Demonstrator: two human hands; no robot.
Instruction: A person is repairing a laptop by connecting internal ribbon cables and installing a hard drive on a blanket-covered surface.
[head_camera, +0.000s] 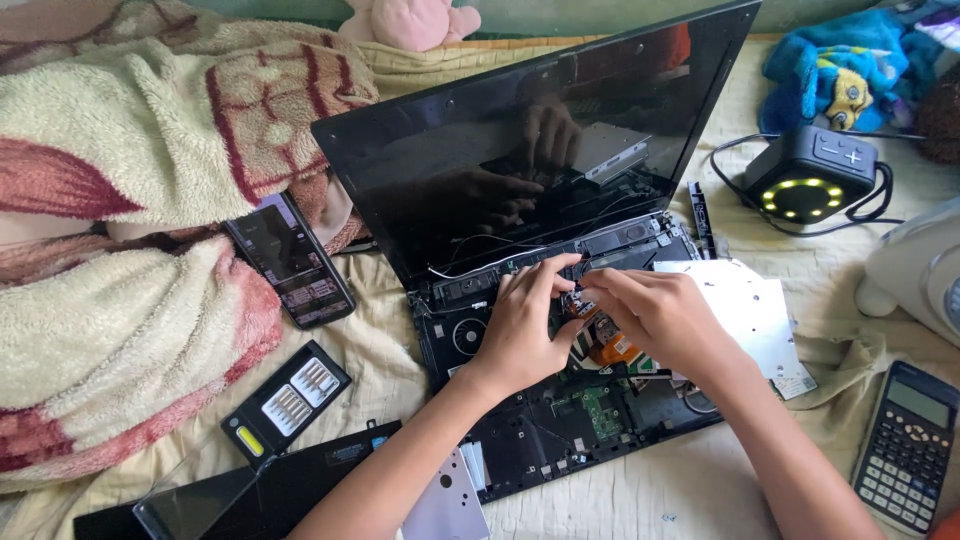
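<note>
Both hands work inside an opened laptop (560, 300) lying on a bed sheet (700, 490), keyboard cover off, screen tilted back & dark. Left hand (525, 325) has fingers curled down, tips pinched near the hinge strip beside the fan (467, 336); looks closed on a small black part or cable, but what exactly it grips is too small to tell. Right hand (660, 315) also nearly closed, thumb & forefinger pinching at the same spot, just above the orange flex/film piece (612, 348) on the board. The two hands' fingertips almost touch.

Around: removed metal plate (755, 305) just right of the chassis, partly under the right hand's wrist; screwdriver bit case (285, 400) & a phone (288, 258) to the left; black speaker w/ lit ring (810, 175) and a calculator (908, 445) on the right; blanket (120, 220) at left.

Risks, as I judge them: thin white wire (470, 268) along the hinge could snag or tear if the pinched part gets pulled hard. Flex near the orange piece may crease under the wrist. Soft bed = chassis can rock, small screws get lost in the fabric. Blanket fibres + bare board: static or lint on the contacts. Open screen could tip back if the base is nudged.
</note>
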